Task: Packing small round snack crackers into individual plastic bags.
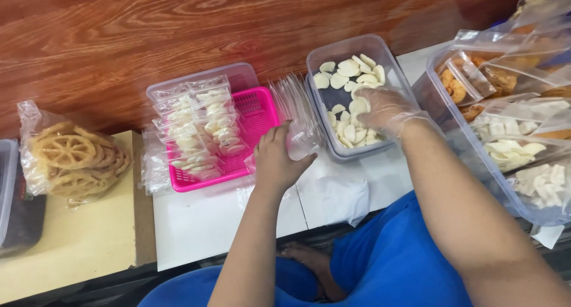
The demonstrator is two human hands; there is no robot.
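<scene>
A small home-based snack-packing setup, worked from the floor: low white boards [226, 224] laid over red-brown wood-pattern flooring [119, 39] serve as the bench. A clear tub of pale crackers [351, 99], a pink basket [256, 114] stacked with filled sachets [196, 128], a bag of wheel-shaped fried snacks [71, 158] and a bin of bagged chips [511, 134] mark it as informal food packaging, not a factory line.

1 pink basket [260, 108], 3 clear tubs [344, 51], 2 hands [276, 158].

pink basket [260, 108], white crackers [348, 67], blue clothing [392, 259]
</scene>
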